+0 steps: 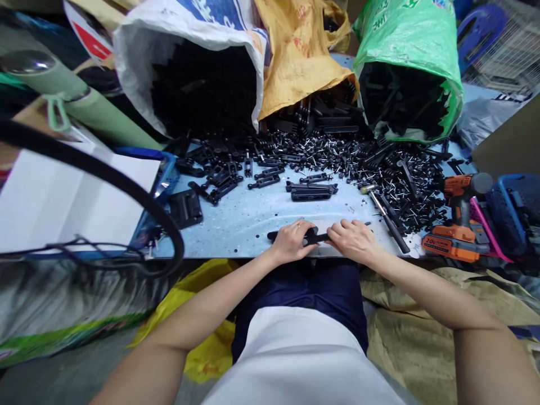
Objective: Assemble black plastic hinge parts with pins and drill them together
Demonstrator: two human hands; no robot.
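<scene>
At the front edge of the blue table, my left hand (291,242) is closed on a long black plastic part (320,238). My right hand (353,241) pinches the other end of this part, its fingers bent over it. Another black end sticks out to the left of my left hand; whether it belongs to the same piece I cannot tell. Just beyond my hands lie stacked black plastic bars (313,192). A hammer (386,219) rests to the right of my right hand, its head pointing away from me.
Loose pins and small black pieces (337,151) are heaped across the back. Behind them lie a white sack (135,73), a yellow bag (291,62) and a green bag (409,39). An orange cordless drill (458,225) stands right. A black hose (126,194) arches at left.
</scene>
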